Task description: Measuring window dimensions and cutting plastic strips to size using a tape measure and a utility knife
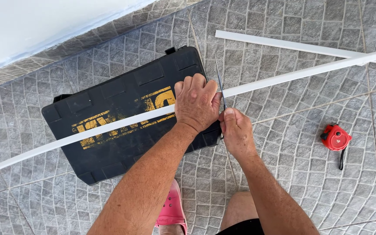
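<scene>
while left hand [196, 103] presses strip [109, 127] on case [122, 113] edge (fingers together), right hand [236, 130] grips blade [219, 82].

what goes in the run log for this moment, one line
left hand pressing white strip on black case | right hand holding thin saw blade across strip | red tape measure on floor

Probably a home patio: patterned grey floor tiles [310, 182], white wall [31, 26].

I see through one head-worn camera, looking almost straight down at the tiled floor [310, 182] from standing height, fairly near; a white wall [35, 21] fills the frame's upper left.
</scene>
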